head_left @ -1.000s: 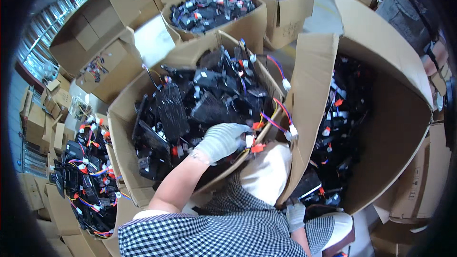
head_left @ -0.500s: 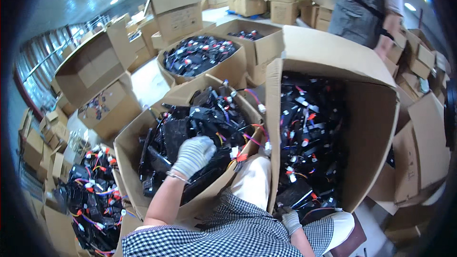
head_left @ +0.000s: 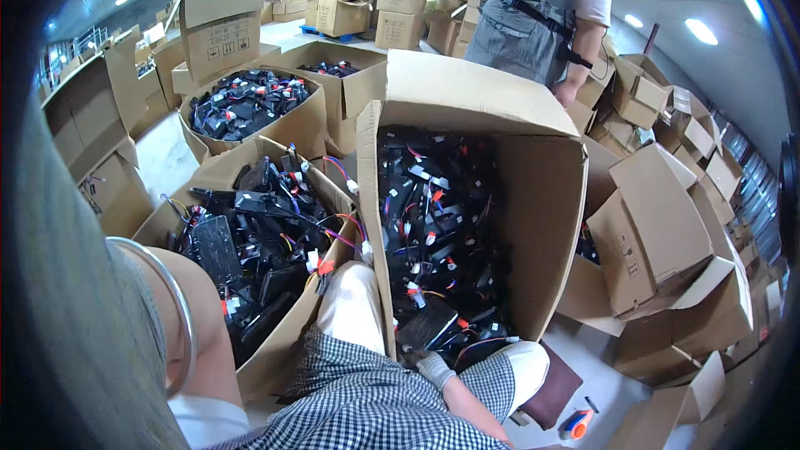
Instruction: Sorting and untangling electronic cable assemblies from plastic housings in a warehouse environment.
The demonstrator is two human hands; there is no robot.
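Observation:
My left hand (head_left: 67, 342) is lifted right up to the camera as a grey, blurred gloved shape, with a metal bangle (head_left: 179, 308) on the wrist; its fingers cannot be made out. My right hand (head_left: 429, 364), in a light glove, sits low at the mouth of a tall cardboard box (head_left: 467, 92) tipped on its side. It touches the black electrical parts with coloured wires (head_left: 433, 233) that fill the box. Whether it grips one is unclear. An open box (head_left: 275, 350) of similar black parts (head_left: 250, 233) stands by my left knee.
A person (head_left: 533, 25) stands behind the tall box. Another full box (head_left: 250, 104) is at the back left, and empty cartons (head_left: 658, 233) are piled on the right. A maroon cushion (head_left: 554, 387) and an orange-and-blue tool (head_left: 575, 425) lie on the floor.
My left hand has left the parts in the left box and risen close to the camera. The view has tilted up, bringing the standing person into sight. My right hand stays low.

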